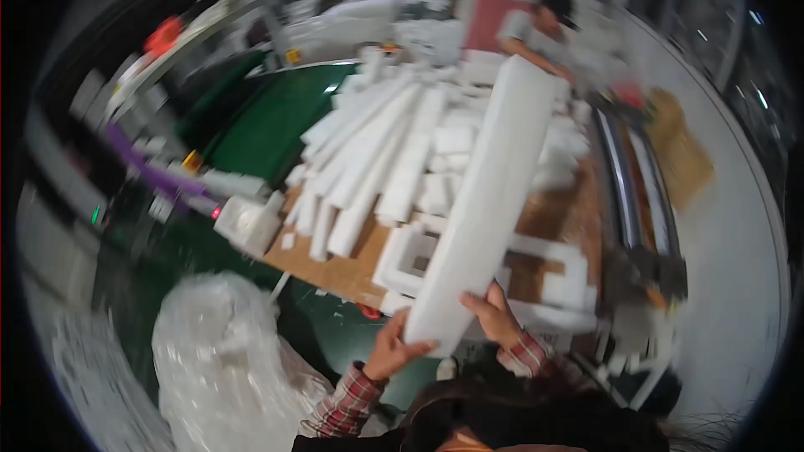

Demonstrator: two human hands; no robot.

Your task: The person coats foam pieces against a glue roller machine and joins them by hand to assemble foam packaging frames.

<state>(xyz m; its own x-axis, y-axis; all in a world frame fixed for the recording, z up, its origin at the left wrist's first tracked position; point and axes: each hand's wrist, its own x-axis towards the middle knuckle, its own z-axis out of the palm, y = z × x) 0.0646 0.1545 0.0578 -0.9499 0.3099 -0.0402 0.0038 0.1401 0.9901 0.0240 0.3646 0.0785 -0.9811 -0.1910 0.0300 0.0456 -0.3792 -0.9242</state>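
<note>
A long white foam block [490, 192] is held up at a tilt over the table's front edge, its far end reaching toward the back. My left hand [395, 350] grips its near end from the left, fingers over the lower edge. My right hand [494, 315] holds its right side a little higher up, thumb against the face. Beneath and behind the block, white foam frames [407, 261] lie on the brown tabletop [356, 278]. Long white foam strips [373, 163] are piled to the left of the block.
A green conveyor belt [272, 121] runs at the left. A large clear plastic bag [226, 360] stands at the lower left. Metal rollers [620, 180] are on the right. Another person [536, 33] is behind the table.
</note>
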